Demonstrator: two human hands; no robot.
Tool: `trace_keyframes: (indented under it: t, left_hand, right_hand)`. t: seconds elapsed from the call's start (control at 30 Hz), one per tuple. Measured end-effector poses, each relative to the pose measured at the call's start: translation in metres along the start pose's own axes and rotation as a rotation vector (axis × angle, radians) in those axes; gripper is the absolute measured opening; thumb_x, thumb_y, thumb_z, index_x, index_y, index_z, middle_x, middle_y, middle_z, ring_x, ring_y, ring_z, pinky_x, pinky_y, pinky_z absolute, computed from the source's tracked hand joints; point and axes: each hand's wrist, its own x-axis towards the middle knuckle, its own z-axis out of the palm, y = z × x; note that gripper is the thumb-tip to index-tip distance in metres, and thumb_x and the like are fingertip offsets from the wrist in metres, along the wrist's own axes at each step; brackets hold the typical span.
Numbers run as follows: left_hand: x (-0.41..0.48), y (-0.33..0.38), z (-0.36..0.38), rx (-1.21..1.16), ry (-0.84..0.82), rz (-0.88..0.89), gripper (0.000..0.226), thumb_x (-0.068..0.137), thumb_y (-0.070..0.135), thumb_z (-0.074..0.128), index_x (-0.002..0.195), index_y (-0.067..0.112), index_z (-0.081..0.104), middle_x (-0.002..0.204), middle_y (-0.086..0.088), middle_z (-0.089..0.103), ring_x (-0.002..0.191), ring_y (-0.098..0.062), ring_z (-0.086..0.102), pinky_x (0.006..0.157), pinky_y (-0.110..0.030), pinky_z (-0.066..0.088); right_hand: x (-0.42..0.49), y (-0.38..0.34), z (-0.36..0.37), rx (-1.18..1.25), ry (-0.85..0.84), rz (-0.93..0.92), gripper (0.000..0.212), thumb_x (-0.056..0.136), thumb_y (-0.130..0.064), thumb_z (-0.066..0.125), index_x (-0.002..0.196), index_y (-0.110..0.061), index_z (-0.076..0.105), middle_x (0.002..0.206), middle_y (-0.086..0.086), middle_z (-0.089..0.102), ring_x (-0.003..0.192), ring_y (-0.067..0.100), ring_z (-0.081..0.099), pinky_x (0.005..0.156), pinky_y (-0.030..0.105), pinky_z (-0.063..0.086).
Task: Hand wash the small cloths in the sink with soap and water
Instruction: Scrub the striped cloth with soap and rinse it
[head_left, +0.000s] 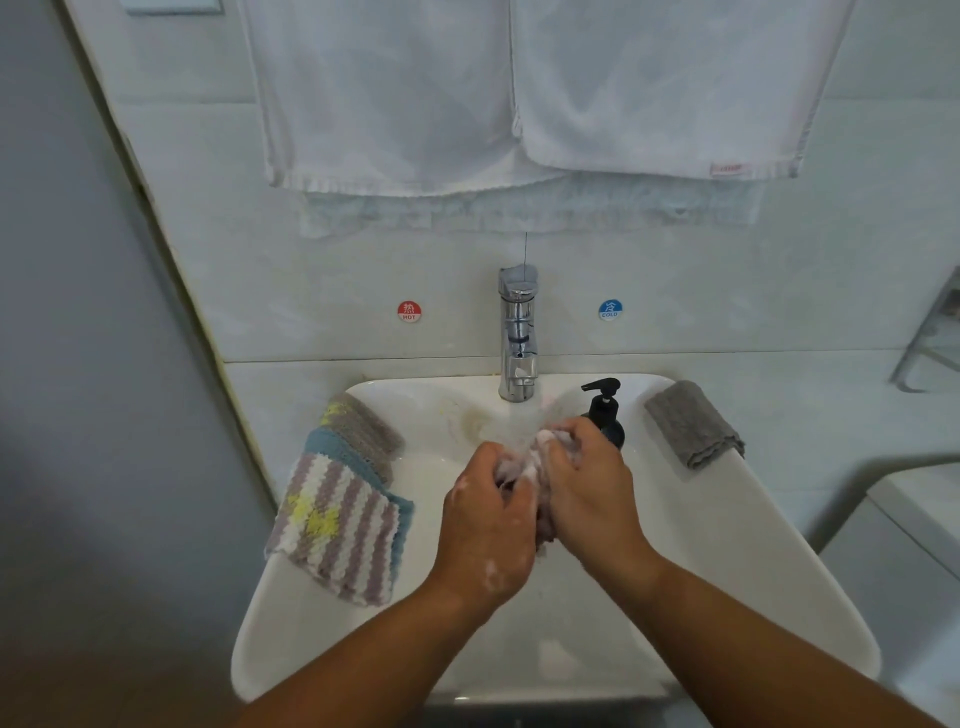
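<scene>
Over the middle of the white sink (727, 545), my left hand (488, 525) and my right hand (587, 488) both grip one bunched, soapy pale cloth (524, 462). Most of that cloth is hidden between my palms. Suds cling to the back of my left hand. A chrome tap (517, 338) stands at the back of the basin, just beyond my hands. A black soap pump bottle (605, 410) stands on the rim behind my right hand. Striped cloths (343, 509) lie stacked on the left rim. A folded grey cloth (693, 423) lies on the right rim.
White towels (519, 93) hang on the tiled wall above the tap. Hot (409, 310) and cold (610, 309) stickers flank the tap. A metal rack (930, 338) juts from the right wall. A white appliance (914, 545) stands at the right of the sink.
</scene>
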Motion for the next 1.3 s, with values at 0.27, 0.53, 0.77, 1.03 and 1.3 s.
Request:
trace_keyframes:
  t: [0.27, 0.53, 0.77, 1.03, 1.3]
  left_hand:
    - [0.020, 0.007, -0.010, 0.079, 0.175, -0.010, 0.004, 0.097, 0.023, 0.058, 0.099, 0.025, 0.060, 0.089, 0.007, 0.066, 0.088, -0.020, 0.066, 0.081, -0.043, 0.058]
    - [0.005, 0.011, -0.004, 0.055, 0.065, 0.098, 0.007, 0.097, 0.024, 0.063, 0.099, 0.030, 0.060, 0.088, 0.007, 0.066, 0.080, -0.008, 0.066, 0.065, -0.016, 0.055]
    - [0.009, 0.002, -0.002, 0.063, 0.076, 0.028, 0.010, 0.101, 0.021, 0.052, 0.097, 0.029, 0.057, 0.086, 0.004, 0.066, 0.078, -0.019, 0.066, 0.069, -0.047, 0.060]
    - [0.013, 0.009, -0.003, 0.075, 0.178, 0.081, 0.012, 0.100, 0.018, 0.053, 0.107, 0.028, 0.057, 0.092, 0.010, 0.064, 0.088, -0.009, 0.064, 0.077, -0.027, 0.057]
    - [-0.002, 0.009, 0.002, 0.080, 0.071, 0.070, 0.013, 0.100, 0.014, 0.051, 0.103, 0.026, 0.056, 0.086, 0.009, 0.062, 0.079, -0.010, 0.064, 0.066, -0.020, 0.057]
  right_hand:
    - [-0.028, -0.009, 0.005, 0.039, -0.113, -0.114, 0.009, 0.103, -0.027, 0.054, 0.094, -0.030, 0.055, 0.084, -0.006, 0.066, 0.074, 0.006, 0.066, 0.059, 0.017, 0.052]
    - [-0.006, 0.009, 0.003, -0.051, -0.106, 0.048, 0.028, 0.106, -0.028, 0.040, 0.090, -0.014, 0.058, 0.080, 0.002, 0.063, 0.069, 0.014, 0.063, 0.055, 0.027, 0.053]
    - [-0.011, -0.010, -0.003, -0.078, -0.104, -0.141, 0.013, 0.104, -0.024, 0.050, 0.092, -0.021, 0.053, 0.081, -0.002, 0.062, 0.074, 0.012, 0.061, 0.058, 0.017, 0.046]
    - [-0.021, -0.002, 0.001, -0.019, -0.193, -0.019, 0.019, 0.107, -0.020, 0.041, 0.091, -0.019, 0.053, 0.079, 0.004, 0.063, 0.062, 0.012, 0.060, 0.047, 0.020, 0.048]
    - [0.003, -0.002, -0.002, -0.056, -0.077, 0.013, 0.017, 0.105, -0.021, 0.046, 0.094, -0.019, 0.059, 0.084, 0.000, 0.065, 0.074, 0.013, 0.063, 0.062, 0.023, 0.049]
